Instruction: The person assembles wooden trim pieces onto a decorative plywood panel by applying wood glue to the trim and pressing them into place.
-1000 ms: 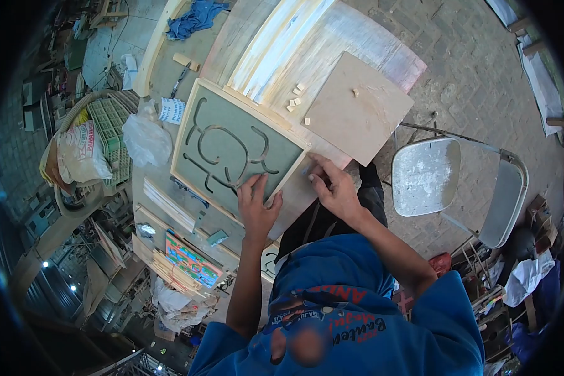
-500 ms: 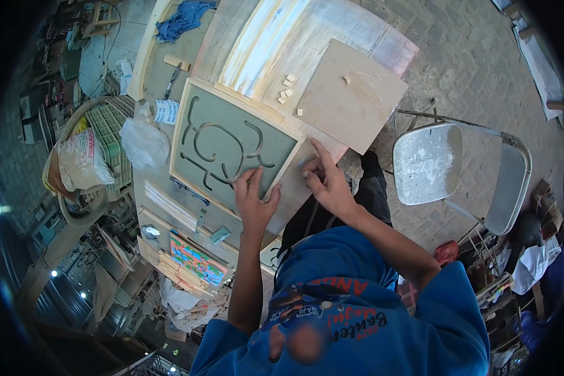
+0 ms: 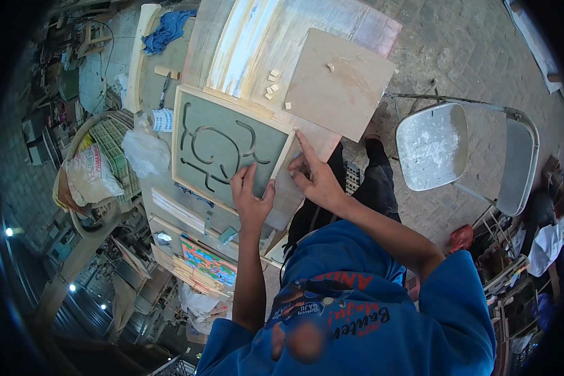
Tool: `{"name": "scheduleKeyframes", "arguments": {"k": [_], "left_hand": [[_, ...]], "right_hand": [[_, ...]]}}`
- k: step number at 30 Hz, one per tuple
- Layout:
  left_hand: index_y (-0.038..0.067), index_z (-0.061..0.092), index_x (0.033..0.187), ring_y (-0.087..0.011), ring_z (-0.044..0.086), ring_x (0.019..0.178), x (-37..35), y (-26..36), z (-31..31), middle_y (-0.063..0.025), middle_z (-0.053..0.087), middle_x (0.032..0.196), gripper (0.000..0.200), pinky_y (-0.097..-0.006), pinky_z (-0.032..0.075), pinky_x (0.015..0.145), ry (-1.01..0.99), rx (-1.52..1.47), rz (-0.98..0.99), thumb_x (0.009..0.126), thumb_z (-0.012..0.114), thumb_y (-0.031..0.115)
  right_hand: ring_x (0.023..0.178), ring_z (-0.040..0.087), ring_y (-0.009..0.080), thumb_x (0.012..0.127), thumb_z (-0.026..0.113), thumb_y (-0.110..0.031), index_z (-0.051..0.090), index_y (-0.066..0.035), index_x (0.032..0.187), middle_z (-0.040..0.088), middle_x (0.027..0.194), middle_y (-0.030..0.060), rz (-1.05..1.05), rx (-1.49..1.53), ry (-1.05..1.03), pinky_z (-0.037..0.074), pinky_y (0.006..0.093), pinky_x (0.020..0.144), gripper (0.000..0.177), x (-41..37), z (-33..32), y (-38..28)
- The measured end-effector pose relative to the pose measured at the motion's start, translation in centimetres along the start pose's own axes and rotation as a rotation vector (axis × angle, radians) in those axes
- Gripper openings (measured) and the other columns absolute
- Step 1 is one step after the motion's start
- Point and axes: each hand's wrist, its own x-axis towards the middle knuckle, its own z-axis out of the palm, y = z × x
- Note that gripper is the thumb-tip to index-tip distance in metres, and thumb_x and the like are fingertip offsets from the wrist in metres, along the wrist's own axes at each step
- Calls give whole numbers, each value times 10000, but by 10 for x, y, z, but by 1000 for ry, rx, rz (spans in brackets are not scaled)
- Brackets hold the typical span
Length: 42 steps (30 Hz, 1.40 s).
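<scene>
A shallow wooden-framed board [image 3: 197, 150] with a grey-green face and curved dark grooves lies on the bench. My left hand [image 3: 252, 197] rests over its near right part, fingertips on the face and thumb apart by the frame's side. At the right corner of the frame, my right hand [image 3: 319, 183] stretches its index finger to the wood, while its other fingers are bent. I see nothing held in either hand. Several small wood blocks [image 3: 270, 89] lie beyond the frame, next to a square brown panel [image 3: 341, 81].
A metal folding chair [image 3: 432, 147] stands at the right on the paved floor. Left of the board are a clear plastic bag [image 3: 145, 144] and a green crate [image 3: 113, 147]. A blue cloth [image 3: 168, 31] and a pen [image 3: 165, 89] lie at the far left of the bench.
My right index finger has come closer to the frame's corner and now meets it. My left hand stays over the board. The whole view has shifted slightly.
</scene>
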Motion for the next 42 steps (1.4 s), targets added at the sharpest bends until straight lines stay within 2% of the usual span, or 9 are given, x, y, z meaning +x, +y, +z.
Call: {"name": "scheduleKeyframes", "arguments": {"k": [18,20,23,30,34,36,38,39,42], "left_hand": [[26,619,1249,-361,535,1047,-1,-1,1,-171,562,1145,573,-459,447,905,8,-13,-6,718,804,132],[25,621,1248,-361,534,1045,-1,-3,1,-169,561,1145,570,-460,446,902,14,-15,2,719,804,130],[25,622,1244,-363,537,1057,-2,-4,2,-172,560,1161,552,-467,443,902,15,-10,5,729,794,125],[2,624,1209,-344,594,978,2,-3,-6,-167,617,1052,428,-427,479,852,83,-157,-62,797,721,59],[-6,636,1171,-264,606,822,-17,0,-21,-141,619,937,293,-354,498,735,324,-216,-202,879,620,2],[-6,640,1159,-212,597,762,-41,-2,-26,-119,617,894,257,-323,492,696,454,-197,-279,907,588,-9],[-3,637,1156,-118,530,703,-77,-9,-19,-61,591,800,232,-285,453,650,623,-430,-602,939,556,-6],[-3,637,1156,-118,530,703,-92,-6,-21,-61,591,800,232,-285,453,650,667,-430,-631,939,556,-6],[-6,642,1128,-71,472,667,-145,14,-19,-21,569,742,202,-259,421,622,807,-473,-832,955,537,-5]], "right_hand": [[707,649,250,844,564,-23,264,-92,1550,668,911,131,12,-67,-56,528,344,703,771,-14,5,2],[718,595,170,859,559,5,375,-63,1494,645,891,93,5,-82,-97,500,301,703,665,-16,5,5],[706,593,167,858,543,0,505,-35,1385,631,854,93,13,-79,-106,498,303,686,529,-21,5,11],[724,626,188,863,552,-17,602,-13,1252,636,831,102,33,-158,-164,514,319,681,392,-38,-20,5],[716,590,131,911,507,-40,631,-30,1177,608,791,45,298,178,-166,488,281,661,293,-49,-38,-4],[639,538,124,898,513,-70,627,-43,1088,583,755,42,557,630,73,455,293,619,223,-58,-47,-1],[604,517,134,893,512,-86,614,-52,1062,575,723,34,637,670,144,447,312,605,200,-62,-48,-7],[569,497,145,888,511,-101,601,-61,1036,567,692,25,711,731,253,440,331,592,177,-62,-50,-11],[543,505,156,892,506,-114,584,-72,1041,571,650,12,924,725,190,451,354,601,173,-52,-66,5]]}}
